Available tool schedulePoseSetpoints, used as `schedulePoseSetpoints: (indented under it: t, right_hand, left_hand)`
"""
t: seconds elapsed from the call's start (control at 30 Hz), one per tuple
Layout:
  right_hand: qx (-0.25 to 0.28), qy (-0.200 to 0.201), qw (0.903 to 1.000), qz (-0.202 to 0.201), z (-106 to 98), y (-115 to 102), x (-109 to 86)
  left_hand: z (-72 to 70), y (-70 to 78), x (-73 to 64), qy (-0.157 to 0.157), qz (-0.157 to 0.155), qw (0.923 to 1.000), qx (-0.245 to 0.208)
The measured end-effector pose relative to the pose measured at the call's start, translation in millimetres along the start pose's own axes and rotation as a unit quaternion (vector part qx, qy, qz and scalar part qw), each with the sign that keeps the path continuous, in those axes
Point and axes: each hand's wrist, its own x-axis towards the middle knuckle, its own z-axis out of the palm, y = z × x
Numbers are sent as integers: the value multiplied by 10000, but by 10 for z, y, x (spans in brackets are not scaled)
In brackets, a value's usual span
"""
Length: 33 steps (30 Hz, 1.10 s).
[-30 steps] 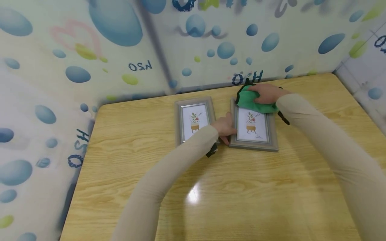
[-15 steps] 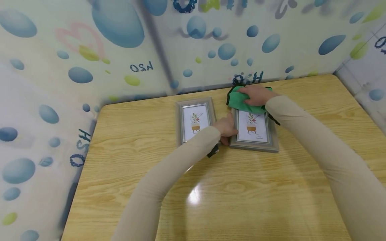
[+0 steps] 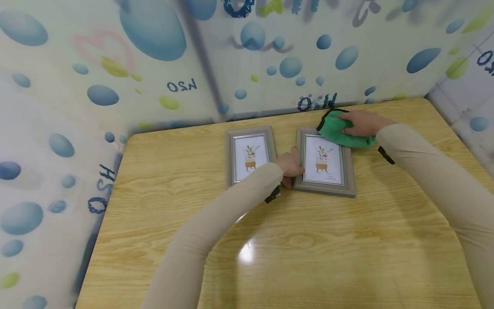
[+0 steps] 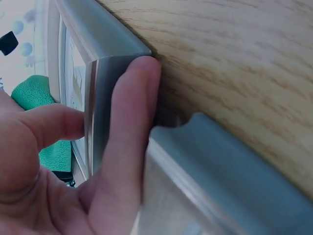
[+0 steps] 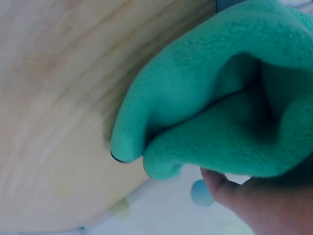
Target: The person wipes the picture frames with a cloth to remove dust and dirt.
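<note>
Left grip [image 3: 290,164] pinches a photo frame [image 3: 322,165], right grip [image 3: 362,123] a green cloth [image 3: 336,131] over its corner; wiping looks unfinished (second frame [image 3: 249,155] uncovered).

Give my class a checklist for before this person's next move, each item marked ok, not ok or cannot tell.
1. Left hand gripping the right frame: ok, thumb on its front.
2. Green cloth in the right hand: ok.
3. Right frame's front uncovered: not ok, green cloth hides its top right corner.
4. Left frame in full head-camera view: not ok, left sleeve hides part.
5. Frames apart: ok, a gap between them.
6. Right frame free of smudges: cannot tell.
</note>
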Motion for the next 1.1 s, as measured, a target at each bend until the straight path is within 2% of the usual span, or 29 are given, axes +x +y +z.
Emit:
schedulePoseSetpoints:
  t: [0.07, 0.23, 0.33, 0.47, 0.57, 0.7, 0.8, 0.97, 1.0, 1.1]
  right_hand:
    - [38, 22, 10000, 40, 1, -11, -6]
    - [-128, -7, 9999, 111, 19, -130, 86]
    - [-187, -44, 9997, 120, 20, -190, 129]
    - [-145, -24, 9999, 60, 29, -214, 143]
    - [-74, 52, 10000, -12, 43, -214, 146]
    - [-3, 101, 9999, -3, 51, -212, 136]
    - [5, 107, 9999, 61, 52, -204, 125]
    - [9, 106, 9998, 177, 51, -197, 105]
    - [22, 109, 9998, 183, 52, -196, 103]
    - [74, 104, 9997, 191, 51, -195, 103]
  left_hand:
    - [-12, 9, -5, -4, -6, 10000, -8]
    - [-37, 29, -28, 59, 141, 9990, 428]
    - [-42, 29, -49, 174, 156, 9974, 680]
    - [-11, 3, -62, 525, 215, 9942, 909]
    - [51, -20, -66, 842, 437, 9916, 883]
    - [131, -27, -87, 1088, 845, 9834, 1177]
    - [141, -19, -124, 998, 1106, 9722, 1807]
    - [83, -8, -204, 587, 1448, 9498, 2709]
    - [70, -7, -217, 517, 1488, 9478, 2774]
    - [51, -8, -249, 371, 1571, 9477, 2753]
